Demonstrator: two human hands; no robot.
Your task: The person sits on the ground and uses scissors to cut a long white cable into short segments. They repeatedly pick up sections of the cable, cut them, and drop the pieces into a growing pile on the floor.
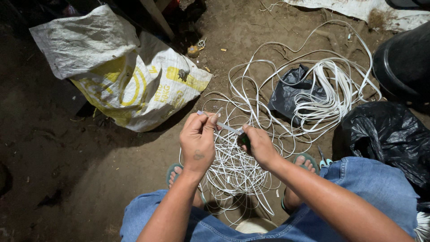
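The left hand pinches the end of a flat white cable between thumb and fingertips, fingers clenched on it, above the dirt floor. The right hand is closed around a small dark-handled tool, mostly hidden in the fist; whether it is a knife or a stripper cannot be told, and its tip meets the cable just beside the left fingers. The held cable runs down into a loose white tangle between the person's feet, in green sandals, partly covered by the forearms and denim knees. A thicker coiled bundle lies farther right on a crumpled black plastic bag. A white and yellow woven sack lies toward the far left of the floor. A black bin is cut off at the right edge, a second black bag below it. Scissors peek out beside the right knee, half hidden.
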